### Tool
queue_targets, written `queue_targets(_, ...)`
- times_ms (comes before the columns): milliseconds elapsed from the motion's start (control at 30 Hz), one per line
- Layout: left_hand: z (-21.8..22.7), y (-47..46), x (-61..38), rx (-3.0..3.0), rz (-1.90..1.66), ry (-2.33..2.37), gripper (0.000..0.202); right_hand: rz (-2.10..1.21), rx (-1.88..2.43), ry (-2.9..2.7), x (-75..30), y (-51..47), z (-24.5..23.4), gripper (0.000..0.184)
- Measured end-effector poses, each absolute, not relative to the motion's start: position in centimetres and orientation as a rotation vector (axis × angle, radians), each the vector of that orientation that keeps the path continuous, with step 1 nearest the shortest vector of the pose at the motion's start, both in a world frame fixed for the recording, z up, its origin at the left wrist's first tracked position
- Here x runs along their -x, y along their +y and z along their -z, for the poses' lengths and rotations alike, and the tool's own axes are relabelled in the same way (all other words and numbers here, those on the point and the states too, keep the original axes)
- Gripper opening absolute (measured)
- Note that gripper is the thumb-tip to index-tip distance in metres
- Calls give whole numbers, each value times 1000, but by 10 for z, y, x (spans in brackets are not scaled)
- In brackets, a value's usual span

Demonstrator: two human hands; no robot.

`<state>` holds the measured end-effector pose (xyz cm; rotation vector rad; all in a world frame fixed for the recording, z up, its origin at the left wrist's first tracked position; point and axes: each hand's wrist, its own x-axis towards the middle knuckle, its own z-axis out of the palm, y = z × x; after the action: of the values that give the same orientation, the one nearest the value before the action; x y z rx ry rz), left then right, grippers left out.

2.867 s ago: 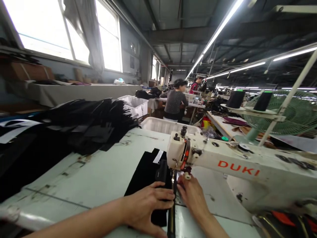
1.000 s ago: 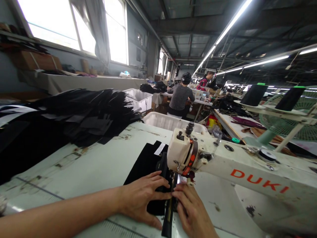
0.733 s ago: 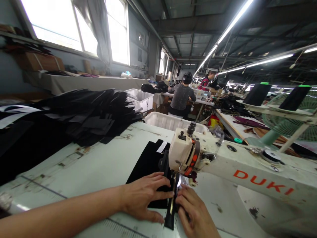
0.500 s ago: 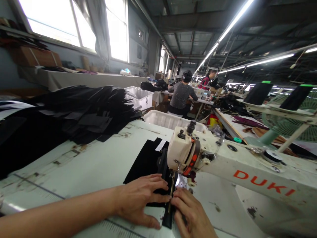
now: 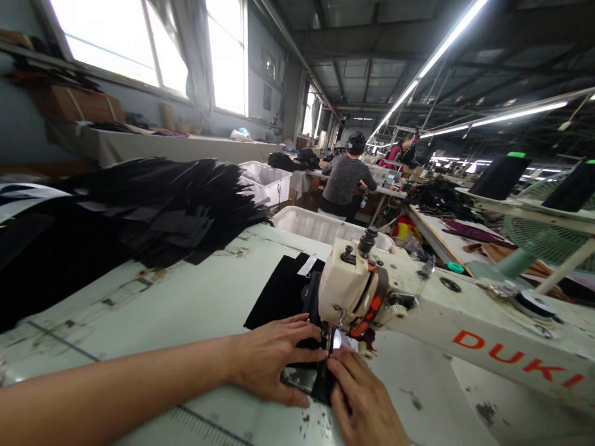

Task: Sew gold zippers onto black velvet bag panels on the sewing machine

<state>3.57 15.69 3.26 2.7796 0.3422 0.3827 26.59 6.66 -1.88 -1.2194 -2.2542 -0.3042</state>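
A black fabric piece (image 5: 274, 291) with a white tag (image 5: 307, 266) lies under the head of the sewing machine (image 5: 346, 282). A narrow strip with a gold line, which looks like a zipper (image 5: 324, 367), runs along its right side toward the needle area. My left hand (image 5: 274, 359) rests flat on the fabric, fingers spread, thumb toward me. Close beside it, my right hand (image 5: 360, 393) has its fingers bent and pressed together at the strip's right edge. Its fingertips are partly hidden, just in front of the presser foot.
A large heap of black cut pieces (image 5: 186, 204) covers the table's left side. White plastic bins (image 5: 320, 224) stand beyond the table. Black thread cones (image 5: 499, 176) and a green fan (image 5: 553, 232) are at right. A person (image 5: 346, 176) sits ahead, facing away.
The fabric and strip have slid forward under the machine head, and both hands have moved forward with them. A shiny metal plate now shows beneath my left hand. The view has shifted slightly.
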Motion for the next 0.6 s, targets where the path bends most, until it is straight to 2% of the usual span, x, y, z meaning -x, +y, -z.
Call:
queue_targets(267, -32, 163, -40, -2764, -423, 349, 68, 480, 1308, -2351, -271, 69, 30, 43)
queue_targets(600, -32, 164, -41, -2769, -435, 364, 68, 550, 1313, -2321, -264, 71, 19, 40)
